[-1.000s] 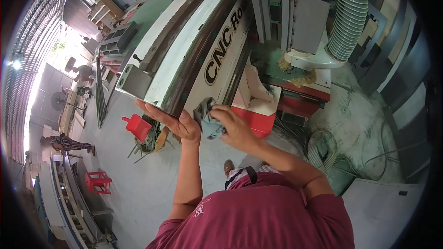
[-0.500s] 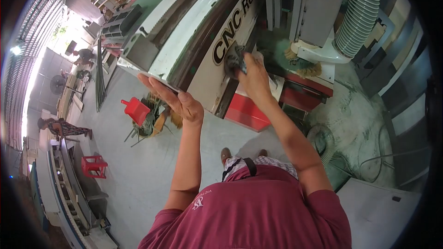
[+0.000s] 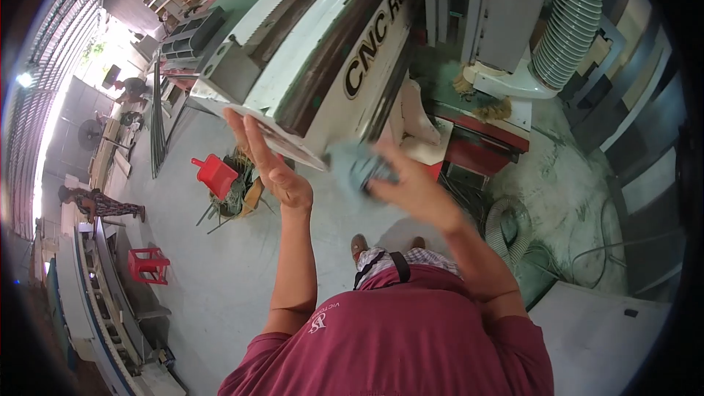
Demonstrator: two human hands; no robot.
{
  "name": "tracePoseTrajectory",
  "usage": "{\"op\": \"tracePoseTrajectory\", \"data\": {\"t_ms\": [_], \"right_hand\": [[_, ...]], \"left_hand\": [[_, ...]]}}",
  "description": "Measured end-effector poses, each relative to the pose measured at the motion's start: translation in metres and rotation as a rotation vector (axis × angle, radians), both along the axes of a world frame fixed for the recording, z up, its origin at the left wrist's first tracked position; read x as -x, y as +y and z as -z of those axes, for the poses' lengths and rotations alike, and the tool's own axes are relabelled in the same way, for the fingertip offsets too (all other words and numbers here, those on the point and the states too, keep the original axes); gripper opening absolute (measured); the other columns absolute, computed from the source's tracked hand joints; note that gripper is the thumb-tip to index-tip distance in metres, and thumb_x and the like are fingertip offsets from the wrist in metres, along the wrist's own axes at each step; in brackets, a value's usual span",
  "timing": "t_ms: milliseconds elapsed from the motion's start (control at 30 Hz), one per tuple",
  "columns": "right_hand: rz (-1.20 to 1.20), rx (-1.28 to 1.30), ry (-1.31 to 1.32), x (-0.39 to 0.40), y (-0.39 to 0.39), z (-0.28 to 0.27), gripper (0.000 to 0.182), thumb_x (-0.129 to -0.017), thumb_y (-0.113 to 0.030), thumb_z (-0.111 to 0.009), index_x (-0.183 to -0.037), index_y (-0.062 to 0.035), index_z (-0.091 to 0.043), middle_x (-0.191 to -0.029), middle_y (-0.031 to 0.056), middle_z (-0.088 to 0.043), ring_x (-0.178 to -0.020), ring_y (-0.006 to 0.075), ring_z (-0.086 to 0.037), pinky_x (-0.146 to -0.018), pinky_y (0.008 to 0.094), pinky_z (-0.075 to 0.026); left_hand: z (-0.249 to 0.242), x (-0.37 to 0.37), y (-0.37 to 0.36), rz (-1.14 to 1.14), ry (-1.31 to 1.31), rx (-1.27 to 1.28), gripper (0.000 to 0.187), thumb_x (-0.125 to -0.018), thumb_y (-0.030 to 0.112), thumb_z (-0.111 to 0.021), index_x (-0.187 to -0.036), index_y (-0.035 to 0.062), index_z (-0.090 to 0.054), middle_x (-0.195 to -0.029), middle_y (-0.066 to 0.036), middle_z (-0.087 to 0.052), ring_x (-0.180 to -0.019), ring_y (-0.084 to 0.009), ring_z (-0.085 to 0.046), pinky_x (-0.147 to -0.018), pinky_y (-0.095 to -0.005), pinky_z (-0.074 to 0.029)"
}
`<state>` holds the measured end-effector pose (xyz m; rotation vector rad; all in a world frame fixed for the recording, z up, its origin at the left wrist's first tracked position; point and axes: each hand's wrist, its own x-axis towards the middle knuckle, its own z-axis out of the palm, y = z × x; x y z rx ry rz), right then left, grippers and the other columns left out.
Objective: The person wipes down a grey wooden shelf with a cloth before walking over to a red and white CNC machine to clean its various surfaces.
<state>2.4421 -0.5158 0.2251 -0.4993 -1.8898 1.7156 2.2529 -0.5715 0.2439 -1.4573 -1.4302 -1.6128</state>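
A grey-blue rag [image 3: 353, 164], smeared by motion, is bunched in my right hand [image 3: 412, 189] just below the lower end of the machine's beam [image 3: 334, 121]. The beam is white and dark brown, with black "CNC Ro" lettering on its side. My left hand [image 3: 273, 165] is open, fingers stretched upward along the beam's end face. Its palm and thumb point toward the beam's lower corner.
A red dustpan [image 3: 215, 176] lies by a heap of debris [image 3: 242, 194] on the floor. At left are a red stool [image 3: 149, 265] and a bending person [image 3: 103, 204]. A ribbed hose [image 3: 568, 22] hangs at right, above a brush-skirted dust hood [image 3: 506, 86].
My right hand has brought the rag down from beside the lettering to the beam's lower end. My left hand has shifted slightly down and left, staying at the end face.
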Motion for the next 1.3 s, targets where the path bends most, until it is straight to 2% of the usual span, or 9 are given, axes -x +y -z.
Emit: {"op": "tracePoseTrajectory", "data": {"t_ms": [200, 300, 467, 567, 733, 833, 1000, 1133, 1300], "right_hand": [[0.412, 0.019, 0.306, 0.047, 0.008, -0.029, 0.047, -0.082, -0.004, -0.06, -0.126, -0.0005, -0.043, -0.112, 0.0116, -0.055, -0.1, 0.0216, -0.057, -0.086, 0.0305, -0.046], [0.579, -0.539, 0.273, 0.063, -0.018, -0.024, 0.051, -0.077, -0.002, -0.062, -0.125, -0.0015, -0.043, -0.117, 0.0155, -0.048, -0.105, 0.0283, -0.055, -0.086, 0.0334, -0.046], [0.234, -0.461, 0.168, 0.043, -0.04, -0.027, 0.052, -0.073, -0.002, -0.063, -0.122, -0.0024, -0.046, -0.119, 0.0173, -0.044, -0.109, 0.0343, -0.051, -0.091, 0.0355, -0.043], [0.023, -0.364, 0.247, 0.014, -0.016, -0.034, 0.052, -0.071, -0.001, -0.061, -0.122, -0.0012, -0.051, -0.12, 0.0131, -0.049, -0.109, 0.0244, -0.053, -0.087, 0.033, -0.046], [0.466, -0.039, 0.606, -0.004, 0.004, -0.085, 0.047, -0.071, 0.0, -0.053, -0.118, -0.0008, -0.054, -0.117, 0.0116, -0.053, -0.105, 0.02, -0.054, -0.093, 0.0303, -0.042], [0.645, -0.798, 0.184, 0.015, 0.033, -0.15, 0.042, -0.07, 0.0, -0.051, -0.112, -0.0008, -0.056, -0.112, 0.0154, -0.058, -0.108, 0.0275, -0.055, -0.095, 0.0313, -0.04], [0.665, -1.017, -0.101, 0.048, 0.059, -0.169, 0.038, -0.074, -0.01, -0.053, -0.111, -0.0025, -0.058, -0.112, 0.018, -0.059, -0.108, 0.0326, -0.054, -0.093, 0.0356, -0.041], [0.43, -0.707, -0.306, 0.044, 0.057, -0.221, 0.04, -0.075, -0.011, -0.054, -0.114, -0.0031, -0.058, -0.109, 0.0169, -0.06, -0.105, 0.0328, -0.054, -0.093, 0.0385, -0.041], [0.92, -1.606, -0.194, 0.036, 0.125, -0.321, 0.043, -0.075, -0.008, -0.053, -0.117, -0.0049, -0.058, -0.112, 0.0174, -0.059, -0.104, 0.0344, -0.053, -0.091, 0.0408, -0.042]], "left_hand": [[0.003, -0.003, -0.012, 0.077, -0.016, 0.066, 0.077, -0.093, 0.062, -0.018, -0.141, 0.0031, -0.033, -0.149, -0.022, -0.02, -0.139, -0.0382, -0.019, -0.111, -0.0471, -0.015], [0.005, -0.01, -0.012, 0.103, -0.029, 0.075, 0.081, -0.092, 0.064, -0.019, -0.14, 0.0016, -0.033, -0.149, -0.025, -0.018, -0.138, -0.0401, -0.018, -0.111, -0.0479, -0.016], [0.004, -0.005, -0.022, 0.178, -0.053, 0.091, 0.081, -0.091, 0.064, -0.023, -0.14, 0.0005, -0.034, -0.147, -0.028, -0.02, -0.137, -0.0414, -0.021, -0.109, -0.0495, -0.019], [0.002, 0.0, -0.028, 0.26, -0.049, -0.02, 0.078, -0.092, 0.063, -0.026, -0.136, -0.0003, -0.038, -0.139, -0.029, -0.034, -0.131, -0.0416, -0.031, -0.107, -0.0496, -0.023], [-0.016, 0.014, -0.053, 0.402, -0.102, -0.068, 0.056, -0.094, 0.045, -0.045, -0.123, -0.0027, -0.049, -0.113, -0.023, -0.058, -0.108, -0.0345, -0.054, -0.094, -0.0432, -0.04], [-0.033, 0.029, -0.056, 0.501, -0.2, 0.172, 0.03, -0.09, 0.02, -0.056, -0.11, -0.0027, -0.058, -0.093, -0.015, -0.064, -0.087, -0.0252, -0.061, -0.077, -0.0335, -0.047], [-0.043, 0.047, -0.049, 0.601, -0.376, 0.387, 0.016, -0.087, 0.008, -0.055, -0.094, -0.0027, -0.064, -0.082, -0.011, -0.066, -0.075, -0.0188, -0.063, -0.071, -0.029, -0.049], [-0.047, 0.057, -0.049, 0.635, -0.345, 0.423, 0.009, -0.082, -0.001, -0.059, -0.09, -0.0014, -0.065, -0.082, -0.011, -0.065, -0.074, -0.0215, -0.064, -0.068, -0.0287, -0.049], [-0.05, 0.062, -0.048, 0.692, -0.326, 0.413, 0.008, -0.082, 0.002, -0.063, -0.089, -0.0001, -0.066, -0.081, -0.011, -0.066, -0.072, -0.0211, -0.064, -0.064, -0.0282, -0.05]]}}
